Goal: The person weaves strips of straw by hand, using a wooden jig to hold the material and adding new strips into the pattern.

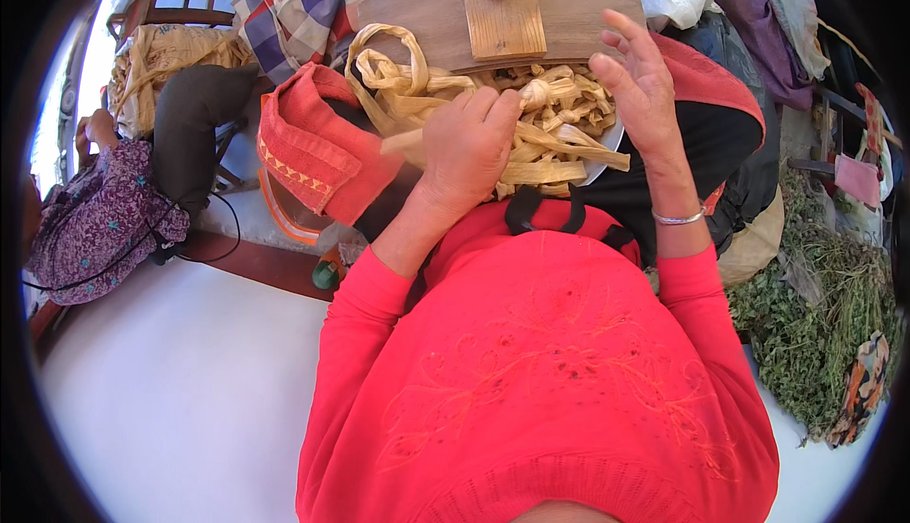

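Note:
My left hand (469,144) is closed in a fist, with a flat tan strip (406,146) coming out beside it. What kind of material the strip is, I cannot tell. Off to the right, my right hand (640,96) is raised with its fingers apart and nothing in it; a silver bracelet (679,218) circles that wrist. Between and below the hands lies a heap of similar tan strips (559,139), some knotted, in a pale dish (614,144) on my lap. Longer loops of strip (409,49) curl up beyond my left hand.
Past the heap stands a wooden board (408,18) with a lighter plank (502,35) and block on it. Red towels (327,153) cover my knees. At far left sits another person in a purple patterned sleeve (104,210). Dried green plants (815,333) lie at right.

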`<action>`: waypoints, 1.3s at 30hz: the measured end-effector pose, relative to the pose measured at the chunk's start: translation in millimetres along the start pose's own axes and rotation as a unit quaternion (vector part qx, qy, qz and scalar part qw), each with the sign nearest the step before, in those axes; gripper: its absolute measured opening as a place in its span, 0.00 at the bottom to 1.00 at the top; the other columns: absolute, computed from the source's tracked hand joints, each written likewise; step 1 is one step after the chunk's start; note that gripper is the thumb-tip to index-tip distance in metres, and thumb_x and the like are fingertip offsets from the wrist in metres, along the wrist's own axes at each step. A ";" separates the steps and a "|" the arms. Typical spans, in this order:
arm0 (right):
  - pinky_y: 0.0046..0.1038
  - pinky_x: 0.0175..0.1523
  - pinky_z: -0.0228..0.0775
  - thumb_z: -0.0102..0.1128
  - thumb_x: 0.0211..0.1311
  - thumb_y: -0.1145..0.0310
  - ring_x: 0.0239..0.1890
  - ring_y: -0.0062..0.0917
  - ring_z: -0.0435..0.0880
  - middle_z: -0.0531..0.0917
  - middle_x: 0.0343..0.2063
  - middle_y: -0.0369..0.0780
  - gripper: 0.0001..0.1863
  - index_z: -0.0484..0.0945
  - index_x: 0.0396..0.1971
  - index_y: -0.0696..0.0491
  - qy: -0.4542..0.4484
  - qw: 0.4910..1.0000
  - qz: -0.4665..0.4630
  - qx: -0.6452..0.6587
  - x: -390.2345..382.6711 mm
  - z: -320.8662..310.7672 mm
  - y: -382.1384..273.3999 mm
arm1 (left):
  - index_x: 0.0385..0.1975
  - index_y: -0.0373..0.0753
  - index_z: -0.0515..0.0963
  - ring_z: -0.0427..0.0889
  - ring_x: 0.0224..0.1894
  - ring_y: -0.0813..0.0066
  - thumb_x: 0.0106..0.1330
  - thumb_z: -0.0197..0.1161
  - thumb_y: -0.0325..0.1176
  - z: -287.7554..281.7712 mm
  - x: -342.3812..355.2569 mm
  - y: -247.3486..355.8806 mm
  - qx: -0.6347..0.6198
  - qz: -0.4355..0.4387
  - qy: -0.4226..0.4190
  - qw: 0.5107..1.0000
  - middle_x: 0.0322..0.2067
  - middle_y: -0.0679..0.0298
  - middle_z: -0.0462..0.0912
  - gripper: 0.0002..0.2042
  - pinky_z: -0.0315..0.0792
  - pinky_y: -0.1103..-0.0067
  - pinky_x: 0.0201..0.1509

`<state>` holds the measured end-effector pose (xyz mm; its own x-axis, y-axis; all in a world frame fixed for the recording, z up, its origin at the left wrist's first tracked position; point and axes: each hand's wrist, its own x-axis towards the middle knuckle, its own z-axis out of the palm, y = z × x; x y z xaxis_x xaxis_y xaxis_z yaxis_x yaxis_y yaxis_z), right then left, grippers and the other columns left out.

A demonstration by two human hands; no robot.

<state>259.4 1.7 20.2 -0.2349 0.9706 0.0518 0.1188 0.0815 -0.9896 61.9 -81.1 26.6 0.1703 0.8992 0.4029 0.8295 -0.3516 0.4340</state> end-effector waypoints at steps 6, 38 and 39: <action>0.34 0.41 0.72 0.61 0.55 0.69 0.34 0.41 0.80 0.81 0.30 0.48 0.12 0.77 0.39 0.56 -0.264 0.906 -0.055 -0.325 -4.6 2.6 -42.5 | 0.31 0.40 0.75 0.72 0.23 0.65 0.52 0.63 0.28 7.2 12.0 -0.2 0.003 0.080 0.024 0.996 0.21 0.64 0.68 0.08 0.66 0.71 0.26; 0.48 0.59 0.56 0.65 0.48 0.71 0.50 0.34 0.76 0.78 0.48 0.39 0.10 0.80 0.34 0.50 -0.137 0.875 -0.302 -0.352 -42.2 24.8 -51.9 | 0.38 0.34 0.76 0.78 0.34 0.60 0.58 0.56 0.25 -5.3 0.5 11.1 -0.178 -0.104 -0.141 0.968 0.30 0.55 0.77 0.09 0.71 0.72 0.37; 0.47 0.59 0.57 0.65 0.49 0.72 0.49 0.35 0.77 0.78 0.48 0.39 0.09 0.79 0.33 0.50 -0.150 0.877 -0.292 -0.351 -42.4 25.2 -44.2 | 0.37 0.34 0.75 0.77 0.34 0.58 0.57 0.55 0.24 -10.2 5.8 11.6 -0.124 -0.079 -0.146 0.978 0.30 0.55 0.77 0.08 0.71 0.71 0.36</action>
<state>239.7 -48.8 58.3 -0.6843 0.6220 0.3805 0.4327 0.7665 -0.4746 67.0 -82.6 42.2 0.2254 0.9706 0.0841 0.7091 -0.2226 0.6691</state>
